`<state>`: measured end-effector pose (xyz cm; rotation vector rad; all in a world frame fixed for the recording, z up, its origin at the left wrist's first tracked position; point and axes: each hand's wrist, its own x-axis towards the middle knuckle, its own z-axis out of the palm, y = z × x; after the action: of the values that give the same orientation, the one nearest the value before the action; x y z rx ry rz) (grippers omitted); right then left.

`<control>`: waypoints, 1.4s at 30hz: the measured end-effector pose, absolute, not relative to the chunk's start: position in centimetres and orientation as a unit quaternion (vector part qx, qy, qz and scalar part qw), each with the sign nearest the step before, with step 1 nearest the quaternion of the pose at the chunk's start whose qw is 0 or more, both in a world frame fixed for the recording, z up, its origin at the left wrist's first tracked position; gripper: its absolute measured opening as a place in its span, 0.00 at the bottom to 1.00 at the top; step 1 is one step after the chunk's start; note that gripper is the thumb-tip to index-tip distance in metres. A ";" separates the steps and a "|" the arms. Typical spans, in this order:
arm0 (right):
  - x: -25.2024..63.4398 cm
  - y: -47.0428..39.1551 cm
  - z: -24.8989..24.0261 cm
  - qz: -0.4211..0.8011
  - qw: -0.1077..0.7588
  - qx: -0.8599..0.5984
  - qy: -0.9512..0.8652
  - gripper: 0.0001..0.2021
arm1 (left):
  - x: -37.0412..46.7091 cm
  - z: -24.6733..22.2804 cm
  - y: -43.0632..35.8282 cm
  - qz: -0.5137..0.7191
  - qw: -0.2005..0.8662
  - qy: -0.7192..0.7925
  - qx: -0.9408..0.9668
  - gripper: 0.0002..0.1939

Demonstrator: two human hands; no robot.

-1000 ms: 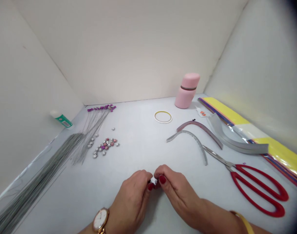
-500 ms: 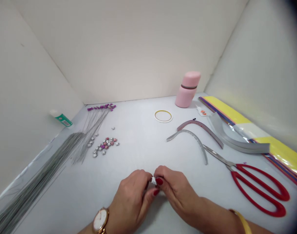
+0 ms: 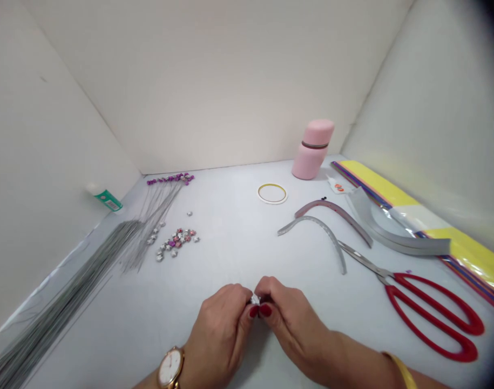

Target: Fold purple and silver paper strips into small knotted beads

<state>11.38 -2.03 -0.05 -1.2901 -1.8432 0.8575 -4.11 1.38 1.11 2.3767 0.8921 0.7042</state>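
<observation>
A: Take the red-handled scissors (image 3: 385, 273) as your landmark. Where do you have the small silver star (image 3: 255, 299)?

B: You have it left of the scissors — between the fingertips of your left hand (image 3: 222, 329) and your right hand (image 3: 297, 324).

A: And your grip?

B: Both your hands are clamped on that star, thumbs and forefingers pinching from either side, thumb tips close together at its near edge. Which hand bears more of the hold, I can't tell.

A: What else do you have around?

B: At the scissors' blade tips you have a narrow curved grey strip (image 3: 328, 230), and a mauve strip (image 3: 344, 214) just past it. Beyond the scissors, a wide grey strip (image 3: 412, 246) curves beside a yellow-topped pack of paper (image 3: 364, 168), and a pink flask (image 3: 313, 156) stands farther back. Well left of the scissors you'll find loose small stars (image 3: 177, 245) — and, farther left, a bundle of grey wires (image 3: 94, 267).
</observation>
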 end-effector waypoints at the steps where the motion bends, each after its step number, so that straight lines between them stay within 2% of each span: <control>1: 11.4 -2.1 0.0 0.326 0.354 -0.498 -0.722 0.08 | -4.1 1.1 1.3 0.264 0.254 0.328 0.871 0.10; 11: 10.6 -2.4 0.3 0.304 0.409 -0.477 -0.717 0.10 | -3.7 0.7 0.7 0.297 0.296 0.350 0.838 0.12; 16: 10.1 -2.1 0.1 0.521 0.417 -0.499 -0.553 0.17 | -4.1 0.9 1.1 0.287 0.407 0.365 0.787 0.12; 18: 10.1 -1.8 -0.2 0.601 0.429 -0.475 -0.479 0.18 | -4.5 0.9 1.3 0.319 0.373 0.382 0.783 0.05; 21: 10.2 -1.6 -0.5 0.655 0.435 -0.451 -0.421 0.18 | -4.7 0.9 1.8 0.344 0.338 0.325 0.814 0.11; 24: 10.2 -1.5 -0.5 0.673 0.431 -0.440 -0.410 0.19 | -4.5 0.7 2.1 0.364 0.346 0.288 0.815 0.11; 27: 10.4 -1.7 -0.1 0.613 0.433 -0.467 -0.467 0.18 | -4.3 0.7 2.0 0.380 0.398 0.341 0.762 0.06; 30: 10.7 -1.9 0.2 0.494 0.418 -0.505 -0.571 0.16 | -4.1 0.7 1.7 0.372 0.505 0.397 0.670 0.03; 34: 11.1 -1.9 0.4 0.402 0.400 -0.498 -0.657 0.14 | -3.7 0.6 1.1 0.368 0.621 0.389 0.573 0.06; 42: 11.3 -1.9 0.4 0.347 0.404 -0.474 -0.701 0.14 | -3.2 0.5 0.2 0.371 0.684 0.377 0.502 0.05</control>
<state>11.35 -1.93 0.38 -1.1961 -1.7715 0.8768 -3.25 0.18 0.54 1.1251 0.8457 0.8310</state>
